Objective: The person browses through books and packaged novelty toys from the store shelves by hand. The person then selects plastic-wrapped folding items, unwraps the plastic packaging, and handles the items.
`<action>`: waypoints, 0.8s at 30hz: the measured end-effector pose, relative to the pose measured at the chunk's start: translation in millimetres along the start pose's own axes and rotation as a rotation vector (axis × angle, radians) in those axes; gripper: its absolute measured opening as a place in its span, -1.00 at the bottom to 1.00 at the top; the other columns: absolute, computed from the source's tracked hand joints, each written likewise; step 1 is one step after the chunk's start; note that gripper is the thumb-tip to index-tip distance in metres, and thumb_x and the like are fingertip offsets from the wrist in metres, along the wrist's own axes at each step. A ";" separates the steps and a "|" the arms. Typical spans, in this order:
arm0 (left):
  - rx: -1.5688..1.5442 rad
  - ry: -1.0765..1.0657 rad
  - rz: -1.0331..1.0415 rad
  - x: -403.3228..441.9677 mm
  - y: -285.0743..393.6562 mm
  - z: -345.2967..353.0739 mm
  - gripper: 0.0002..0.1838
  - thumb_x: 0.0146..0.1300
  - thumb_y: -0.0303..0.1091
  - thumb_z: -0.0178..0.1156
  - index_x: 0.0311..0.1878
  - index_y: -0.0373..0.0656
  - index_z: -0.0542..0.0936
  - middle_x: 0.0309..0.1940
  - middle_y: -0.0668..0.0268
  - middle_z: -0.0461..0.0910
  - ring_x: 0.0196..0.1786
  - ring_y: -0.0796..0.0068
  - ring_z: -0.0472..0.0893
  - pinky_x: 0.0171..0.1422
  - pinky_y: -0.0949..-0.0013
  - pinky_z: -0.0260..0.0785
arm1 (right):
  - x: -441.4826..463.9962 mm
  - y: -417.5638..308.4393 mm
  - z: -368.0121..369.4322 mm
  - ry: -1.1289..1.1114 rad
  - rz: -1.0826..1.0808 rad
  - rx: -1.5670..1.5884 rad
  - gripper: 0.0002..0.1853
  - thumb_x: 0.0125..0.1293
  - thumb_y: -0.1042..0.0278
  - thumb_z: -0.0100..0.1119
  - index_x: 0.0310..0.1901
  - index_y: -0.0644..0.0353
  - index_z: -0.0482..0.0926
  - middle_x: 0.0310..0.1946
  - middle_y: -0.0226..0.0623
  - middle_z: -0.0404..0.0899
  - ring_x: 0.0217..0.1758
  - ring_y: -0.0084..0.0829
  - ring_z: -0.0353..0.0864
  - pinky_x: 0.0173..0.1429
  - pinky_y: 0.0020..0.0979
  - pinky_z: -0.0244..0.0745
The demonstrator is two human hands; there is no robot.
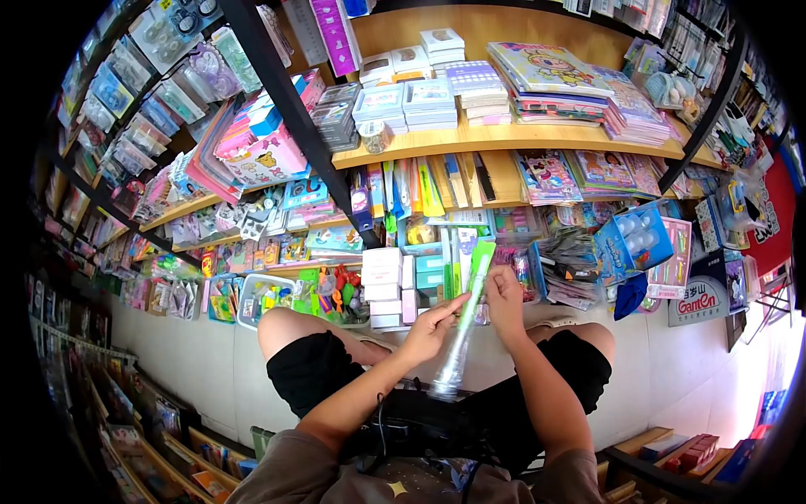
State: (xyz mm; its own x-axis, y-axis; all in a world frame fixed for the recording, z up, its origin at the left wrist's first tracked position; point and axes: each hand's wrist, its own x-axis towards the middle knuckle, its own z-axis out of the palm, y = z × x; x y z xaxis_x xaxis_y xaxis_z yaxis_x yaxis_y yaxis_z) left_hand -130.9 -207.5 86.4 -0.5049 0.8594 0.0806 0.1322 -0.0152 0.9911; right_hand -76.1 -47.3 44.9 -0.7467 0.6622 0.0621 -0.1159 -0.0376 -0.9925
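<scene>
Head view | long clear plastic sleeve (464,334) with bright-green upper part: between the hands, green end towards 1 o'clock | left hand (435,326): pinching its left edge | right hand (505,298): fingers curled beside its right edge, grip cannot be told | stacked white cardboard boxes (382,281): towards 9 o'clock

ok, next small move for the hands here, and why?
I'd probably slide the left hand down the long green-and-clear plastic packet to steady its clear end: that end reaches toward the black shorts with no fingers on it, while the right hand is already up by the green part.
</scene>
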 end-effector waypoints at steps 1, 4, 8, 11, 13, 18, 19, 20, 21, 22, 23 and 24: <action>-0.213 -0.012 -0.077 -2.5 -13.4 -2.2 -0.54 0.32 -0.61 -0.18 0.29 -0.15 0.26 0.09 0.15 0.38 0.13 0.45 0.40 0.16 0.38 0.32 | -0.9 -4.5 0.4 -0.025 0.027 0.046 -0.95 0.25 0.59 -0.06 -0.33 0.21 0.36 -0.51 -0.48 0.33 -0.46 -0.68 0.34 -0.40 -0.58 0.26; -0.515 0.134 -0.209 -3.3 -15.5 -6.0 -0.65 0.29 -0.57 -0.07 0.16 -0.21 0.35 -0.02 0.21 0.42 -0.01 0.44 0.48 -0.01 0.43 0.41 | -8.4 -10.5 11.5 -0.112 0.092 0.182 -0.94 0.28 0.58 -0.07 -0.33 0.19 0.36 -0.49 -0.53 0.34 -0.44 -0.72 0.32 -0.37 -0.64 0.23; 0.014 0.419 0.002 0.0 -9.9 3.0 -0.77 0.17 -0.55 0.13 -0.10 -0.24 0.42 -0.24 0.27 0.40 -0.25 0.49 0.48 -0.27 0.50 0.40 | -22.0 -6.2 18.1 -0.195 0.200 0.244 -0.96 0.30 0.54 -0.06 -0.32 0.19 0.36 -0.47 -0.51 0.39 -0.43 -0.73 0.35 -0.37 -0.64 0.26; 0.377 0.468 0.181 4.6 9.7 3.4 -0.81 0.08 -0.53 0.21 -0.24 -0.24 0.44 -0.34 0.23 0.39 -0.33 0.39 0.47 -0.32 0.43 0.36 | -25.3 -6.1 21.0 -0.222 0.258 0.313 -0.96 0.30 0.53 -0.05 -0.32 0.19 0.35 -0.47 -0.50 0.39 -0.44 -0.73 0.34 -0.39 -0.63 0.28; 0.452 0.454 0.204 6.7 12.0 4.0 -0.83 0.05 -0.53 0.22 -0.29 -0.24 0.45 -0.36 0.20 0.39 -0.33 0.30 0.46 -0.31 0.37 0.34 | -27.5 -12.1 21.0 -0.233 0.274 0.325 -0.96 0.30 0.52 -0.05 -0.32 0.20 0.35 -0.47 -0.50 0.38 -0.44 -0.73 0.34 -0.39 -0.64 0.27; 0.518 0.373 0.147 8.7 9.0 -3.2 -0.85 0.03 -0.58 0.17 -0.35 -0.25 0.40 -0.36 0.14 0.39 -0.27 0.13 0.43 -0.23 0.26 0.30 | -25.3 8.5 20.1 -0.211 0.089 0.155 -0.95 0.30 0.47 -0.01 -0.25 0.20 0.35 -0.45 -0.49 0.38 -0.43 -0.71 0.33 -0.39 -0.64 0.24; 0.536 0.390 0.174 9.7 7.2 -6.4 -0.87 0.04 -0.59 0.14 -0.35 -0.25 0.40 -0.36 0.13 0.40 -0.26 0.11 0.42 -0.23 0.24 0.29 | -25.7 6.1 21.9 -0.202 0.082 0.150 -0.92 0.30 0.45 0.01 -0.23 0.20 0.35 -0.44 -0.49 0.38 -0.42 -0.70 0.33 -0.39 -0.63 0.23; 0.554 0.407 0.202 12.1 3.3 -10.3 -0.88 0.04 -0.61 0.12 -0.36 -0.25 0.39 -0.37 0.12 0.40 -0.25 0.09 0.41 -0.22 0.23 0.28 | -27.2 2.2 22.0 -0.218 0.184 0.162 -0.88 0.29 0.40 0.04 -0.20 0.20 0.35 -0.43 -0.49 0.39 -0.42 -0.70 0.33 -0.38 -0.62 0.24; 0.571 0.422 0.231 14.1 2.0 -13.6 -0.89 0.05 -0.62 0.09 -0.37 -0.25 0.38 -0.37 0.11 0.40 -0.24 0.06 0.41 -0.21 0.21 0.27 | -30.1 -8.9 21.7 -0.233 0.284 0.173 -0.83 0.28 0.36 0.07 -0.17 0.19 0.35 -0.42 -0.49 0.40 -0.41 -0.69 0.34 -0.37 -0.61 0.25; 0.579 0.421 0.203 14.3 3.5 -17.0 -0.91 0.09 -0.63 0.03 -0.37 -0.25 0.35 -0.38 0.09 0.41 -0.25 0.04 0.40 -0.19 0.19 0.27 | -32.9 -17.6 21.2 -0.248 0.386 0.185 -0.79 0.28 0.32 0.10 -0.14 0.19 0.34 -0.40 -0.48 0.41 -0.40 -0.68 0.34 -0.36 -0.59 0.25; 0.564 0.444 0.194 14.1 3.9 -20.0 -0.91 0.09 -0.63 0.02 -0.37 -0.25 0.34 -0.38 0.09 0.41 -0.25 0.05 0.40 -0.19 0.19 0.27 | -35.8 -22.6 20.8 -0.342 0.419 0.132 -0.75 0.27 0.28 0.11 -0.12 0.19 0.34 -0.39 -0.48 0.42 -0.39 -0.68 0.35 -0.36 -0.59 0.26; 0.550 0.467 0.186 13.7 3.7 -23.2 -0.90 0.09 -0.63 0.02 -0.36 -0.26 0.33 -0.38 0.09 0.40 -0.26 0.05 0.40 -0.19 0.19 0.27 | -39.9 -26.2 20.8 -0.437 0.450 0.079 -0.71 0.26 0.24 0.12 -0.10 0.18 0.33 -0.38 -0.47 0.43 -0.38 -0.67 0.36 -0.35 -0.58 0.27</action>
State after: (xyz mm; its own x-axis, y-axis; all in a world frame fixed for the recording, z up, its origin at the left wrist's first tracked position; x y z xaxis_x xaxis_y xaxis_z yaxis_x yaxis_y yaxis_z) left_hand -157.1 -207.6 93.6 -0.7262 0.5588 0.4004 0.5972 0.2242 0.7702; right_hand -56.9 -88.3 70.6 -0.9303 0.2021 -0.3060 0.2365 -0.3072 -0.9218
